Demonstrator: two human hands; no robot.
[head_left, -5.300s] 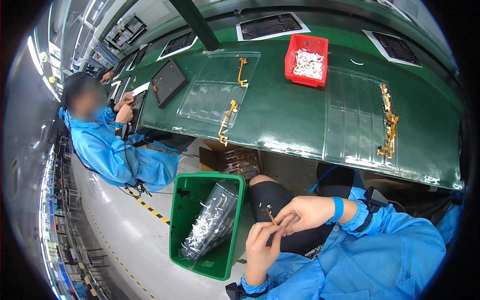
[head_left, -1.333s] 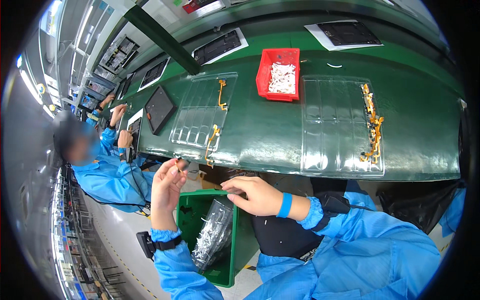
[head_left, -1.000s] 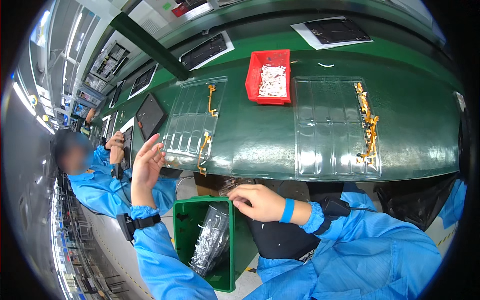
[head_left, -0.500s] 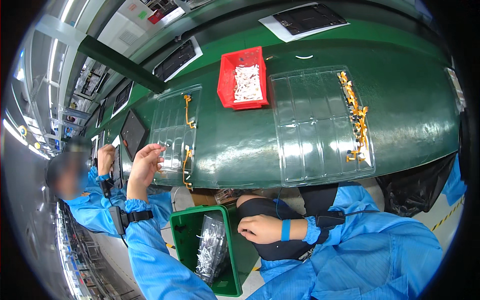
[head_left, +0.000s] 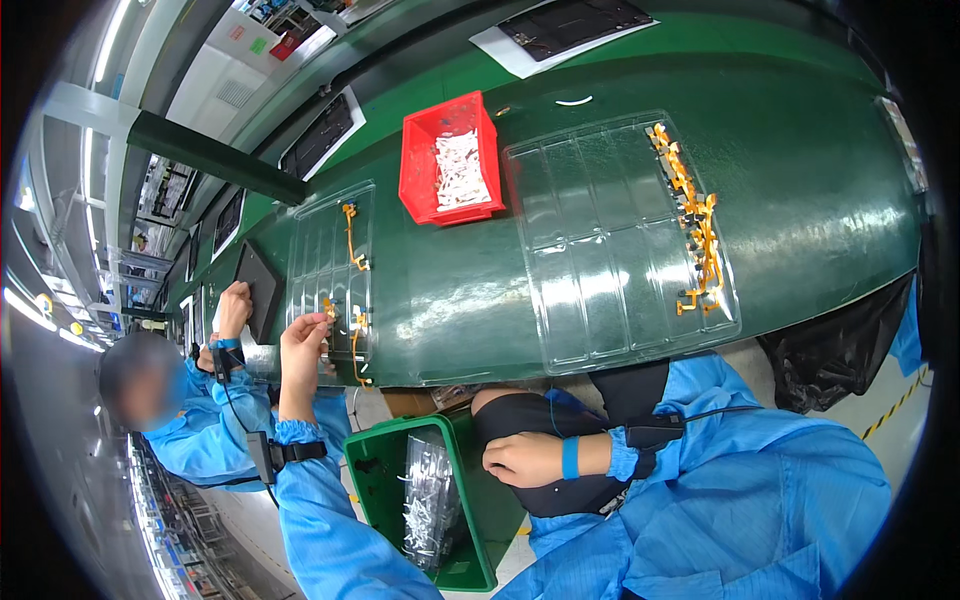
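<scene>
My left hand point(head_left: 303, 352) reaches over the near side of the left clear plastic tray point(head_left: 311, 225), its thumb and fingers pinched together. At the fingertips shows a small orange flex cable point(head_left: 329, 308), mostly hidden by the hand. Along that tray's right column lie two more orange flex cables, one upper point(head_left: 352, 238) and one lower point(head_left: 357, 345). Loosely curled, with nothing seen in it, my right hand point(head_left: 525, 460) rests on my dark-trousered thigh. A larger clear tray point(head_left: 585, 240) bears a row of orange flex cables point(head_left: 695, 220) along its right side.
A red bin point(head_left: 418, 165) of small white pieces stands between the trays. Below the bench edge is a green bin point(head_left: 385, 430) with clear plastic inside. To the left, a co-worker's hand point(head_left: 235, 308) is by a dark panel point(head_left: 262, 290). A black bag point(head_left: 830, 360) hangs at right.
My left hand has lowered slightly, and orange cable now shows at its fingertips. The view has shifted, moving the bench things leftward. My right hand stays on my thigh.
</scene>
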